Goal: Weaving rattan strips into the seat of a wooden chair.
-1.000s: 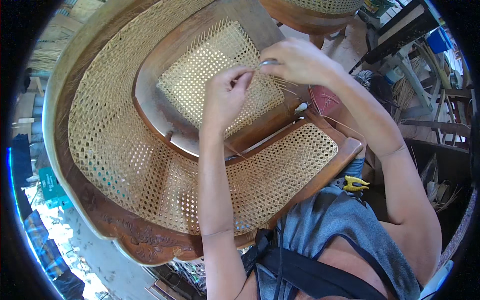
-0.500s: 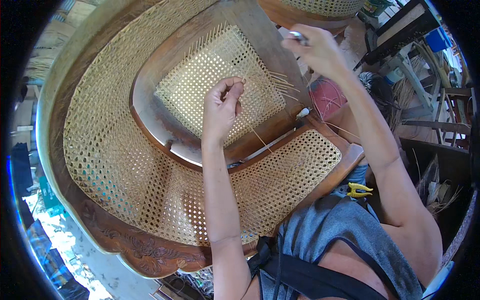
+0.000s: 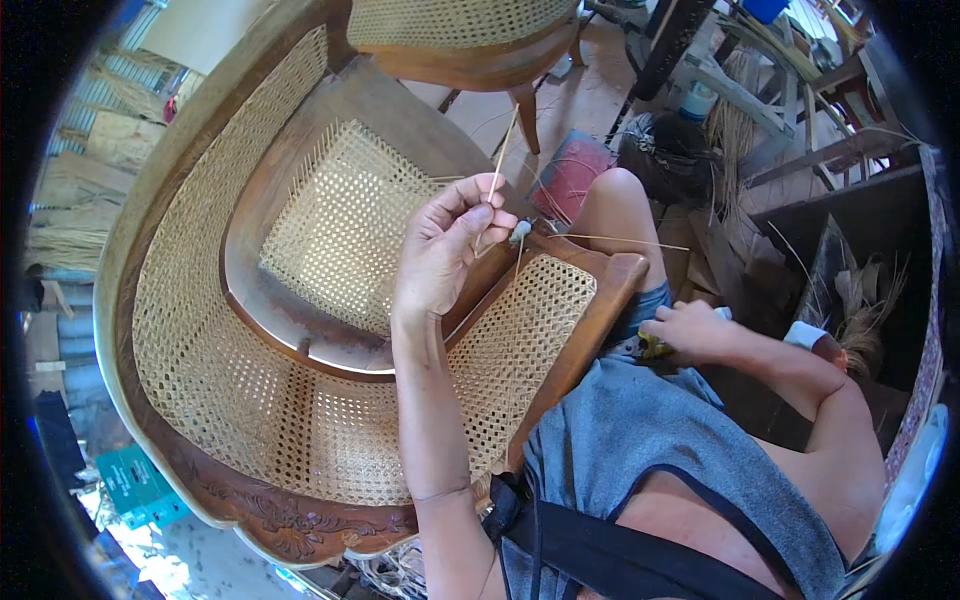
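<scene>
My left hand point(image 3: 448, 245) is raised above the chair, pinching a thin cane strand point(image 3: 504, 150) between thumb and fingertips; the strand points upward. Behind it lies the woven cane seat panel point(image 3: 345, 215), with loose strand ends standing along its far-left edge. My right hand point(image 3: 692, 332) is down at my lap, fingers curled over a yellow-handled hand tool point(image 3: 655, 346) that is mostly covered. A small pale piece point(image 3: 722, 313) shows beside the back of that hand. What the right fingers grip is hidden.
The chair's carved wooden frame point(image 3: 300, 520) curves around the left and front, with a cane backrest point(image 3: 200, 370). Another cane-seated chair point(image 3: 460, 55) stands at the far side. A red piece point(image 3: 578, 172) lies by my knee. A loose strand point(image 3: 640, 242) crosses my leg.
My right hand has dropped from above the far edge of the seat to the yellow-handled tool at my lap. The strand in my left hand now points upward. The view has shifted rightward.
</scene>
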`<state>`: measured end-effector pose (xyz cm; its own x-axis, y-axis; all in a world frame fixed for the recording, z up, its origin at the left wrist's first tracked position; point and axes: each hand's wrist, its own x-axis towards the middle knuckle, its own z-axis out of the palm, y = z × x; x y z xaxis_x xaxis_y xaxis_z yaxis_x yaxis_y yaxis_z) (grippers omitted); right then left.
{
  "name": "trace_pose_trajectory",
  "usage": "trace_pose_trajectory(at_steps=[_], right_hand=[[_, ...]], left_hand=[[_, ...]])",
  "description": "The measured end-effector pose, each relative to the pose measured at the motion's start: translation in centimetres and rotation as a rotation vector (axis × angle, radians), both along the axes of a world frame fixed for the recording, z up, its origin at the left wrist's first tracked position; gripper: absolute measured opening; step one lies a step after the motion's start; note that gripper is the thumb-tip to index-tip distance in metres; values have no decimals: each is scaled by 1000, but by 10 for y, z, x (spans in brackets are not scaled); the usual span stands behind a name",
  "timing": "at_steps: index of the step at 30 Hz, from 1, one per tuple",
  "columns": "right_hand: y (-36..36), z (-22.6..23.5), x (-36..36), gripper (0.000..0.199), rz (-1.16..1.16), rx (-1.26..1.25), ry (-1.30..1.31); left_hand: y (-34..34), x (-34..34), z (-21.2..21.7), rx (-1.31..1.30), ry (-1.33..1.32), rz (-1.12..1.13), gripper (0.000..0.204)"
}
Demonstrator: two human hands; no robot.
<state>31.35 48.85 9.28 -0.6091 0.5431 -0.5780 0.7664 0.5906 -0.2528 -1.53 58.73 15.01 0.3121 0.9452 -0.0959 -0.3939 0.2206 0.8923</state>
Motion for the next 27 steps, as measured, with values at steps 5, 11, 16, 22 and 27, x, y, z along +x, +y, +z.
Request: trace_pose_trajectory(at_steps=[5,11,16,22,27], right_hand=[[-21,-48,20,61,-164,-13,42],[23,-26,68,59,-590,-1014,555],[42,9,29,60,-663,-1009,925],[52,32,-32,54,-606,-631,1113],[58,37,-41,59,-523,-345,910]], left_hand=[[-8,21,10,-38,-7,39,22],[-17,33,24,21,145,42,17],[-26,46,21,225,597,253,15],[-33,52,9,247,534,397,15],[-42,53,-7,183,535,455,14]])
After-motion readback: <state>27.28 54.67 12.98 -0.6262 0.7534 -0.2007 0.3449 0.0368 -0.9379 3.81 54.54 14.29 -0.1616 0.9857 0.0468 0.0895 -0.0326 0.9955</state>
